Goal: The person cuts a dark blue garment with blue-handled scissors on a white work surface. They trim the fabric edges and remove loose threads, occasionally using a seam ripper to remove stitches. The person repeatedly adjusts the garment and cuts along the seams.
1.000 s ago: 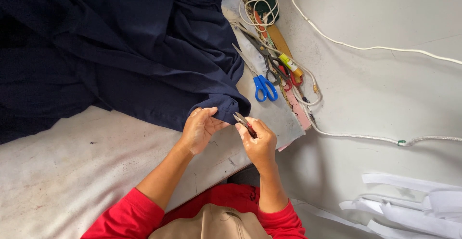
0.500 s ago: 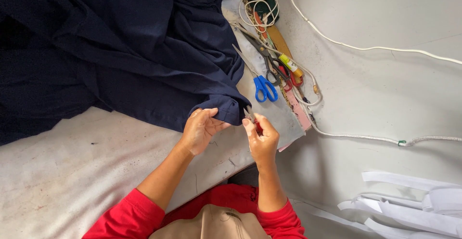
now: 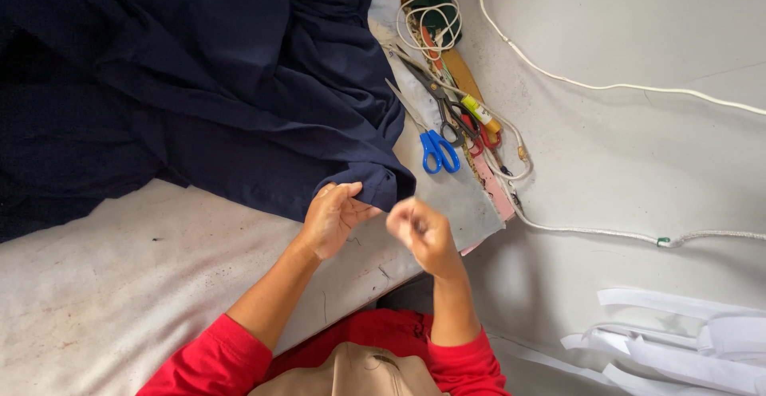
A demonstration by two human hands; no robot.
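The left hand (image 3: pixel 331 219) had its fingers (image 3: pixel 345 191) curled over the corner of the navy cloth (image 3: pixel 239 85), pinching the hem where it hung down at about the centre of the view. The right hand (image 3: pixel 423 232) sat just beside it at three o'clock, apart from the cloth and blurred; its fingers were drawn in toward the palm, but whether they gripped anything small could not be told.

From that pinched corner the navy cloth spread away toward ten and eleven o'clock, heaped in loose folds over the upper left of the pale table (image 3: pixel 120 284), whose bare, marked surface filled the area toward eight o'clock. Both forearms ran down toward six o'clock into red sleeves (image 3: pixel 215 360).

At one o'clock from the hands, blue-handled scissors (image 3: pixel 437 150) lay near the table's edge, close beside the cloth's hem. Just beyond them were dark-handled shears (image 3: pixel 443 101), a yellow and green marker-like tool (image 3: pixel 477 110) and a coil of white cord (image 3: pixel 431 19) at twelve o'clock. A white cable (image 3: pixel 606 86) crossed the grey floor (image 3: pixel 638 165) toward two o'clock, a rope-like white line (image 3: pixel 606 232) ran out at three o'clock, and white strips (image 3: pixel 694 340) lay at four o'clock.
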